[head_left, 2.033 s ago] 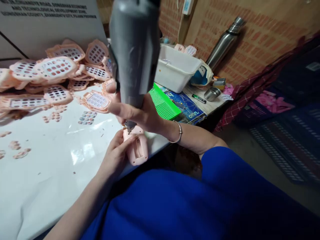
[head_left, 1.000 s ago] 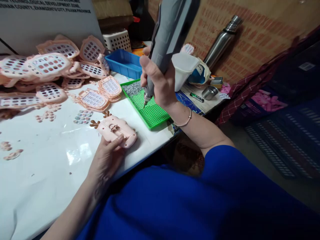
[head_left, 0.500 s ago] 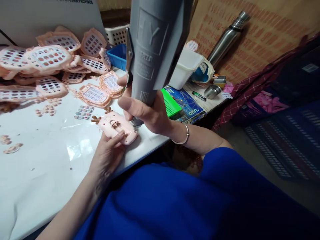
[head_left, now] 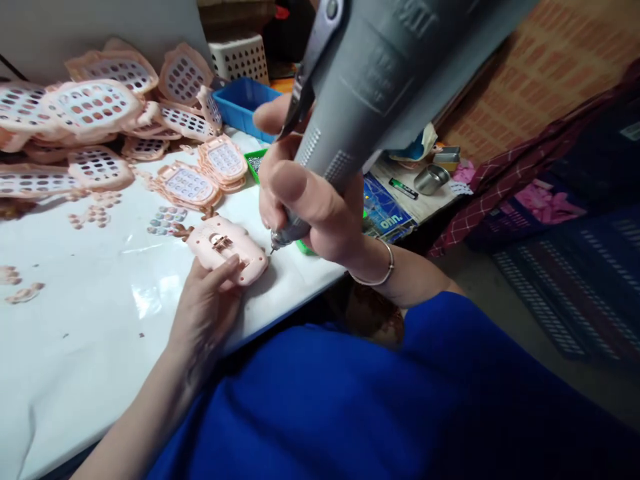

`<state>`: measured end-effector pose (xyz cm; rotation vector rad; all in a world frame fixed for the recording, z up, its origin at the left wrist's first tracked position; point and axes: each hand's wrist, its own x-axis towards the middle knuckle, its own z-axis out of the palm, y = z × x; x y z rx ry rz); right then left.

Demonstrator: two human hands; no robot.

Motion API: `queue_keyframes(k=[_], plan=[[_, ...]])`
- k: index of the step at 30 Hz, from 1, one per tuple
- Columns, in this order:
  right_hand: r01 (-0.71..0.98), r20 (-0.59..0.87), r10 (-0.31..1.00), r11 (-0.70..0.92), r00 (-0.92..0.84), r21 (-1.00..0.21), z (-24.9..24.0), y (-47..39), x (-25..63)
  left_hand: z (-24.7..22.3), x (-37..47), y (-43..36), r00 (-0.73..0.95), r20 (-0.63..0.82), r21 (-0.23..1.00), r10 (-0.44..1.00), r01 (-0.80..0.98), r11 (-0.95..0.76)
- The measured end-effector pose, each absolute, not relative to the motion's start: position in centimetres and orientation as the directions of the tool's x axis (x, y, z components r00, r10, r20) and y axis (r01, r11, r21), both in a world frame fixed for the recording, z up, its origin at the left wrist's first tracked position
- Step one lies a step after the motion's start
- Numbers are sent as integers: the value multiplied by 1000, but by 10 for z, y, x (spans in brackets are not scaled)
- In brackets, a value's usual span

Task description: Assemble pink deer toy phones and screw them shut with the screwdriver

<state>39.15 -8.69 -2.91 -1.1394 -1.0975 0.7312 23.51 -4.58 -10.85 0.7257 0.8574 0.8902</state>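
Note:
My left hand (head_left: 213, 293) holds a pink plastic toy casing (head_left: 227, 243) with brown antlers by its near edge, thumb over the face that looks up. An open battery compartment with metal contacts shows in that face. In my right hand (head_left: 315, 200) is a grey electric screwdriver (head_left: 350, 93), fingers wrapped round its lower body and a lever along its side. The tool leans, its upper end to the right. Its thin bit points down just right of the casing, apart from it.
Pink casing parts (head_left: 95, 110) with perforated faces are heaped at the back left. Small button pieces (head_left: 167, 220) lie on the white table (head_left: 100, 293). Behind my right hand are a green tray of screws (head_left: 255, 163) and a blue bin (head_left: 243, 100). A metal cup (head_left: 431, 179) stands at right.
The screwdriver has come off the casing's right end and tilted, its top swinging right. My right hand has turned with it. The casing has shifted slightly left in my left hand.

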Motion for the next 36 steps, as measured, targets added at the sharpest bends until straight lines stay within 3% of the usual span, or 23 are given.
queue_keyframes(k=[3,9,17,26,36], plan=[[41,354,896,357,269,-933,-25,-83,392,-108,235,-47,370,-337,824,866,-328,461],[121,289,901,263,324,-957,-35,-77,396,-105,237,-49,356,-367,801,859,-349,487],[195,502,731,469,462,-862,-40,-40,446,-93,251,-57,383,-432,736,816,-374,565],[202,433,732,387,526,-900,-68,-14,473,-98,265,-60,348,-422,771,837,-348,534],[160,450,727,434,518,-886,-72,-13,474,-99,262,-60,367,-412,775,834,-341,533]])
